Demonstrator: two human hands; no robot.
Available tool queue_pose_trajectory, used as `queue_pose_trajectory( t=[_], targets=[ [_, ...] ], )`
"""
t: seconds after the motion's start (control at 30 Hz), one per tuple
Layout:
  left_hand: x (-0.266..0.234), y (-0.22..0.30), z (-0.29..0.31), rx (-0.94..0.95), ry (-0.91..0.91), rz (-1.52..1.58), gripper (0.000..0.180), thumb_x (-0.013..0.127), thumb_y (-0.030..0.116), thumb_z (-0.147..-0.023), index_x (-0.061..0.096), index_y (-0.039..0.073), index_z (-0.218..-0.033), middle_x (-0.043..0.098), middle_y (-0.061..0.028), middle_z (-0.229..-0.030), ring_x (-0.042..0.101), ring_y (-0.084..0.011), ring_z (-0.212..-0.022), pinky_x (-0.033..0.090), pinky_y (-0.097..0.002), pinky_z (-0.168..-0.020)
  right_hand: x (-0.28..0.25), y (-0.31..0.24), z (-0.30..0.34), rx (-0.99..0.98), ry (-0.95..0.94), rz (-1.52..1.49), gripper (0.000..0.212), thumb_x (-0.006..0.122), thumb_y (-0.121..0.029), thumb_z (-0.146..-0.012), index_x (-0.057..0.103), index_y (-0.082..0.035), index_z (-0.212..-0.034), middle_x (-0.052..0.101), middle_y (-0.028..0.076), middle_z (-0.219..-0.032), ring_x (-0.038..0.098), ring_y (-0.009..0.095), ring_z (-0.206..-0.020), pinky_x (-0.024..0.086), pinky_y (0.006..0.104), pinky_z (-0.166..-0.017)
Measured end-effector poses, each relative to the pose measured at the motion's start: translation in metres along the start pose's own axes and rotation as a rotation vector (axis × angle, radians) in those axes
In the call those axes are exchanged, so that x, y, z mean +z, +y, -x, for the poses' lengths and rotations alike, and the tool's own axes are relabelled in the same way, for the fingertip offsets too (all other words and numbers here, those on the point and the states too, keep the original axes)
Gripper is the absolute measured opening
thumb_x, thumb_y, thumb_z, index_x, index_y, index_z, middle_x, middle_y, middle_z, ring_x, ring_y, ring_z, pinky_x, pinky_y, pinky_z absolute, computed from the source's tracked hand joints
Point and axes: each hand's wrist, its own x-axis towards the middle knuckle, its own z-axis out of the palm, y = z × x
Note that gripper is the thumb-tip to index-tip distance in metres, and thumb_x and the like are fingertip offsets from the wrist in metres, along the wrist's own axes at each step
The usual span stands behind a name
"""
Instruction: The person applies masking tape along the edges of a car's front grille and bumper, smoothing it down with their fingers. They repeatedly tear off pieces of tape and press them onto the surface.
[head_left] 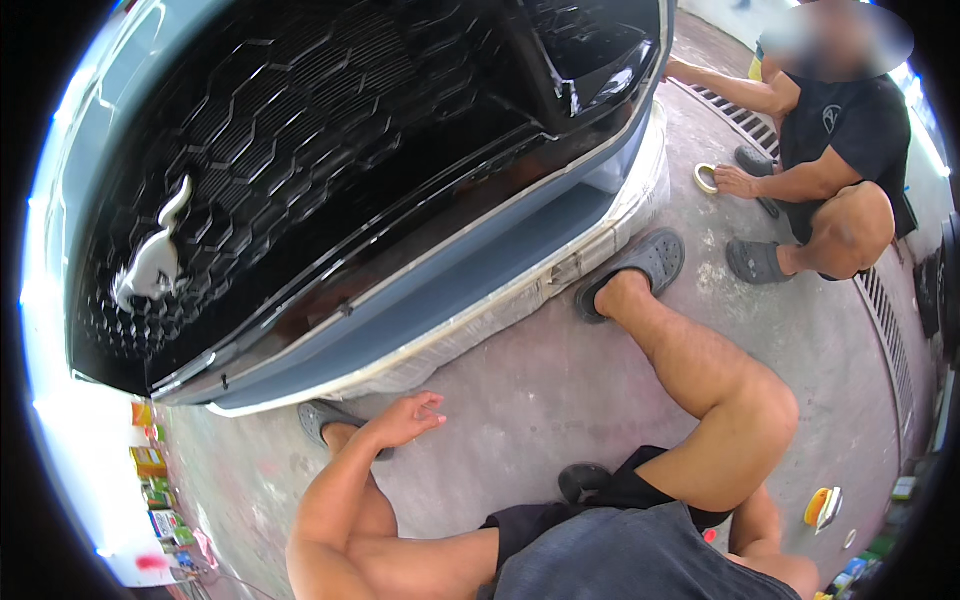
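A car's front end fills the upper left, with a glossy black honeycomb grille [300,130] and a silver horse-shaped emblem [153,262]. Below the grille runs a grey-blue lower bumper strip [440,285], its bottom edge lined with pale masking tape and sheeting [480,325]. My left hand [408,418] hangs in the air just under that edge, fingers loosely bent and apart, with nothing in it. It touches no part of the car. Of my right side only the arm [757,528] shows, beyond my bent knee; the leg hides the hand.
At the upper right a co-worker squats, one hand on the bumper's end, the other at a roll of masking tape [706,179]. Floor grates [885,330] run along the right. A yellow-and-white object [822,508] lies at lower right. Cans and boxes [150,462] line the left wall.
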Motion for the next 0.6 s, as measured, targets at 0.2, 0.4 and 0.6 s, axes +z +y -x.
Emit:
queue_pose_trajectory(
  t=[0.2, 0.4, 0.6],
  targets=[
    [-0.013, 0.01, 0.038, -0.108, 0.071, 0.258, 0.055, 0.074, 0.035, -0.097, 0.057, 0.004, -0.139, 0.066, -0.0097, -0.129, 0.063, -0.0198, -0.114, 0.051, -0.0343, -0.093, 0.042, -0.04, 0.028, 0.087, -0.157, -0.103, 0.02, 0.061, -0.018, -0.097, 0.063, -0.002, -0.11, 0.068, 0.022, -0.103, 0.065, 0.042, -0.098, 0.051, 0.0494, -0.081],
    [-0.025, 0.033, 0.08, -0.186, 0.291, 0.441, 0.042, 0.069, 0.025, -0.099, 0.06, 0.007, -0.136, 0.068, -0.0077, -0.123, 0.065, -0.017, -0.106, 0.052, -0.0325, -0.086, 0.052, -0.051, 0.034, 0.141, -0.179, -0.193, 0.019, 0.061, -0.017, -0.097, 0.064, -0.001, -0.107, 0.068, 0.023, -0.099, 0.065, 0.043, -0.095, 0.051, 0.0495, -0.078],
    [-0.027, 0.06, 0.068, -0.14, 0.291, 0.442, 0.041, 0.065, 0.025, -0.102, 0.056, 0.006, -0.137, 0.066, -0.0089, -0.126, 0.066, -0.0195, -0.108, 0.053, -0.0347, -0.087, 0.03, -0.019, 0.021, 0.287, -0.142, -0.136, 0.023, 0.065, -0.02, -0.095, 0.063, 0.001, -0.088, 0.065, 0.026, -0.087, 0.063, 0.044, -0.077, 0.047, 0.0492, -0.067]
  ],
)
